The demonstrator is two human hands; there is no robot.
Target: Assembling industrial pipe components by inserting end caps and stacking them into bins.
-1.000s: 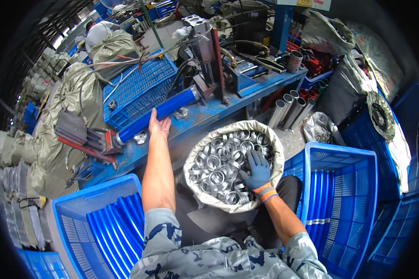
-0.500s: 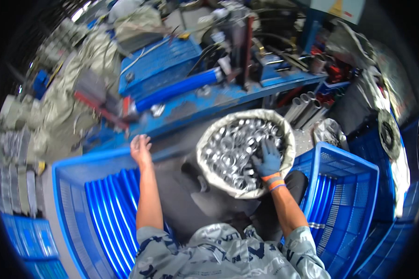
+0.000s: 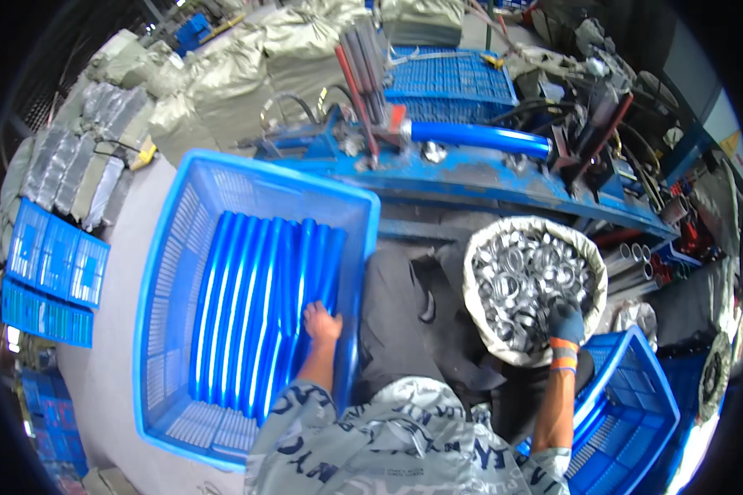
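Note:
My bare left hand (image 3: 323,323) reaches into a large blue plastic crate (image 3: 158,330) on my left. Its fingers are slightly apart, touching the shiny blue tubes (image 3: 252,313) that lie side by side there. My right hand (image 3: 565,320), in a dark glove with an orange cuff, is at the near right side of a round whitish sack (image 3: 476,318). Loose silvery metal rings (image 3: 512,285) fill this sack. The gloved fingers curl down among the rings; whatever they hold is hidden.
Ahead runs a blue metal bench (image 3: 479,177) carrying a blue tube (image 3: 479,138) between two upright fixtures. A second blue crate (image 3: 648,396) with tubes stands at my right. Bare metal pipes (image 3: 631,254) lie beyond the sack. Wrapped bales (image 3: 305,70) are stacked at the far left.
My view has swung left. My left hand has gone from above the crate's far edge down onto the tubes. My right hand, spread over the rings before, is now curled nearer the sack's rim.

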